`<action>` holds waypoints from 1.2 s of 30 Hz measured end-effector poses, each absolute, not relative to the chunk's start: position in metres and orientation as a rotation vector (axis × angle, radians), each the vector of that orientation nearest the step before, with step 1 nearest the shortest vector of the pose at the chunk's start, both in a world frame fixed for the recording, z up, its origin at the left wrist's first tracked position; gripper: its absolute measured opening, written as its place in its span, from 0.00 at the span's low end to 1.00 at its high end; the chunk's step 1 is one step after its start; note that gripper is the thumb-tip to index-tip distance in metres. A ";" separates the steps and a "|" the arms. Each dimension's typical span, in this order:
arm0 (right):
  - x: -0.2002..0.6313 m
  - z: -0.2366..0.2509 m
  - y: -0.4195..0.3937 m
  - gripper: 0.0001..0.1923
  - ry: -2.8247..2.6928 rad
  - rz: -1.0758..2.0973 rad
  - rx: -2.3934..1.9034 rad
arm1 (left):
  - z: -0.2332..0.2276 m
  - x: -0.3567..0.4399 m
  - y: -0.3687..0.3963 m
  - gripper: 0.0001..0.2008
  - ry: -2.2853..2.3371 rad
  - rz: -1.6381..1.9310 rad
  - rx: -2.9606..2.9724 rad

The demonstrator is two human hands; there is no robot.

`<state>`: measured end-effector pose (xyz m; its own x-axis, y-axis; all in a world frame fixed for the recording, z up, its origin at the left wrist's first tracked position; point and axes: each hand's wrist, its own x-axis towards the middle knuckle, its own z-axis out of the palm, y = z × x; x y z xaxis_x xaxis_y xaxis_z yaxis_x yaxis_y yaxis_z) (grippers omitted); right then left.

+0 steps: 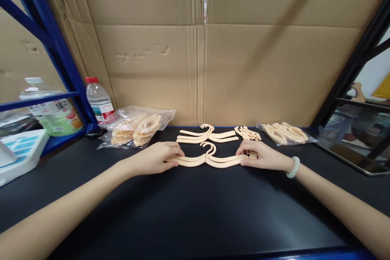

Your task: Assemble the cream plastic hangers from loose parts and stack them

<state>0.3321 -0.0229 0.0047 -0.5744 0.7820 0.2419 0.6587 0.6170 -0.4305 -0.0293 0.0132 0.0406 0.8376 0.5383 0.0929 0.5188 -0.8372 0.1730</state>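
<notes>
A small stack of cream plastic hangers (210, 158) lies flat on the black tabletop (195, 211). My left hand (160, 157) pinches the stack's left end and my right hand (263, 156) pinches its right end. Just behind them a second stack of hangers (207, 135) rests on the table, apart from both hands. A small loose pile of cream clips (247, 133) sits to the right of that second stack.
A clear bag of hangers (137, 130) lies at back left, another clear bag (286, 133) at back right. A water bottle (98, 99) stands by the blue rack post (61, 48). Cardboard sheets (201, 48) wall the back. A tray (356, 158) sits far right.
</notes>
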 end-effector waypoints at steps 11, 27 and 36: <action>0.333 0.005 -0.023 0.15 -2.427 0.426 -1.157 | 0.041 -0.030 0.015 0.12 0.811 0.238 2.849; 0.333 0.004 -0.023 0.15 -2.439 0.414 -1.143 | 0.041 -0.030 0.016 0.12 0.801 0.226 2.839; 0.332 0.005 -0.024 0.16 -2.411 0.428 -1.177 | 0.038 -0.033 0.021 0.11 0.764 0.296 2.773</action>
